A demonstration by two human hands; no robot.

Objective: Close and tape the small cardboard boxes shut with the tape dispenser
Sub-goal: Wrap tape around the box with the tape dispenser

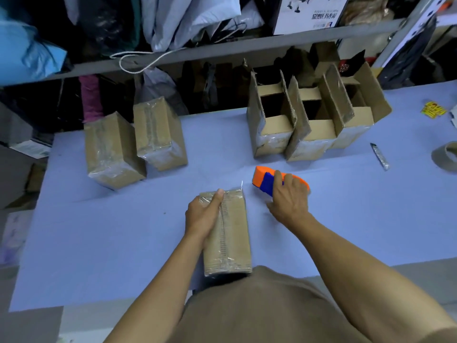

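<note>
Our left hand (205, 214) lies along the left side of the small cardboard box (228, 231) in front of us, with the thumb curled over the top near the far end, so it holds the box steady. Our right hand (288, 196) grips the orange and blue tape dispenser (262, 180), which is on the table (346, 219) just beside the far right corner of this box. The box is closed, and a strip of clear tape runs along its middle seam.

We judge that the box is light and quite stiff, but its walls can bend if we press hard. The tape makes the top a little slippery, so it is better to hold it by the long sides, where the bare cardboard gives more grip. The dispenser looks like hard plastic; we take it by the body, away from the cutting edge.

Further out on the left, two taped boxes (113, 149) stand close together. At the far right, three open boxes (309, 120) wait in a row with their flaps up, touching each other. Between them and our right hand the table is free. To the right lie a small cutter (379, 157), a tape roll (445, 157) at the edge of view, and yellow packets (434, 110). These are well apart from the boxes and we think they are not in the way.
</note>
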